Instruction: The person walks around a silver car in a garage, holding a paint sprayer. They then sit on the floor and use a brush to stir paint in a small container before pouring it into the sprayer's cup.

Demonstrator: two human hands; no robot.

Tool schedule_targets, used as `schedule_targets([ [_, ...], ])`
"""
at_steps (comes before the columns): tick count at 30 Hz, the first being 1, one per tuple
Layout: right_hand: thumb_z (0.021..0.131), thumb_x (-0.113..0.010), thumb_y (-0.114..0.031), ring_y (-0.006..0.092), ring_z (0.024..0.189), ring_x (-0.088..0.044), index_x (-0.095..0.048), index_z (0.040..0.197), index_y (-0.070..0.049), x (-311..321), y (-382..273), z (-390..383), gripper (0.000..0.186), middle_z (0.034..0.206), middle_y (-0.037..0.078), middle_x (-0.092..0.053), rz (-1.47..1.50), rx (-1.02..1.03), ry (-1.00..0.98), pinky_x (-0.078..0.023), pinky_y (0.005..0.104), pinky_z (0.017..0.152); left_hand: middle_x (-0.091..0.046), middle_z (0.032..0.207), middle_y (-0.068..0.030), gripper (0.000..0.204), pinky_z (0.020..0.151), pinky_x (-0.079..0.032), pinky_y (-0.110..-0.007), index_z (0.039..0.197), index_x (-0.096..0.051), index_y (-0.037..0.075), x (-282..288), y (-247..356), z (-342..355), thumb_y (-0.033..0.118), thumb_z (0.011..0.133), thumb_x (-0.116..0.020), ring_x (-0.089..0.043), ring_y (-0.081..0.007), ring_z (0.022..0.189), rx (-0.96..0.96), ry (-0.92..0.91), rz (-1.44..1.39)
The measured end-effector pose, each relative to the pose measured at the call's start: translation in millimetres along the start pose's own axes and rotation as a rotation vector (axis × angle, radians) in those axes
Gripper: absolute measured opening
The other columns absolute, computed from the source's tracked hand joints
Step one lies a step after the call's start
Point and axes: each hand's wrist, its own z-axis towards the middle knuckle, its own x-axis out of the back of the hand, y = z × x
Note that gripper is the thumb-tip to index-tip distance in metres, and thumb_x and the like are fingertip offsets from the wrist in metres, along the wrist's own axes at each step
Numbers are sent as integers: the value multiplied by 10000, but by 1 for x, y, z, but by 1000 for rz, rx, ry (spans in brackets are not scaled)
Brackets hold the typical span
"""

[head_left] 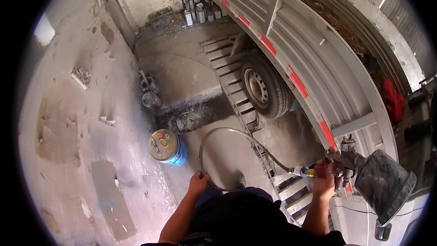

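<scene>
In my right hand (pixel 323 183) is a paint spray gun (pixel 348 164), its handle wrapped by my fingers. A large, paint-stained dark cup (pixel 381 187) sits tilted on the gun's right side. An air hose (pixel 266 149) runs from the gun's handle and loops left over the floor. My left hand (pixel 199 183) is closed around that hose near my body. The gun is in front of the side of a grey truck bed (pixel 314 59), close to its red and white reflective strip (pixel 298 82).
A blue drum (pixel 168 147) with a dirty lid stands by the stained left wall (pixel 82 127). Beyond it lie a debris-filled pit (pixel 191 114) and paint-caked pots (pixel 149 91). Slatted metal grating (pixel 232 75) runs beside the truck wheel (pixel 261 86). Cans (pixel 200 13) stand at the back.
</scene>
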Motion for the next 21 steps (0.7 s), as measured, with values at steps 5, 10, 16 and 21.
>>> schedule_targets([
  [5,854,-686,-322,93,680,-510,-496,1302,-40,-79,18,35,562,1267,104,-565,129,34,141,-396,226,574,-622,946,-101,288,644,-518,-354,1068,-557,15,29,45,79,177,852,-659,-605,-192,860,-50,-104,10],
  [10,868,-677,-252,103,744,-521,-470,1334,-51,-162,21,62,549,1286,100,-561,133,11,196,-423,247,624,-621,964,-100,289,662,-523,-373,1069,-542,37,71,84,169,155,842,-674,-614,-209,880,-61,-190,178],
  [16,874,-682,-309,130,817,-579,-462,1343,-66,-216,33,92,572,1286,105,-566,155,78,277,-482,282,662,-614,951,-95,278,616,-538,-347,1047,-565,41,100,184,241,155,824,-685,-614,-204,826,30,-221,41],
  [21,855,-691,-402,132,741,-577,-470,1317,-39,-241,59,128,628,1240,107,-581,66,81,417,-477,279,638,-579,980,-64,281,712,-537,-405,1049,-532,80,89,249,311,178,838,-690,-577,-210,947,95,-266,163],
])
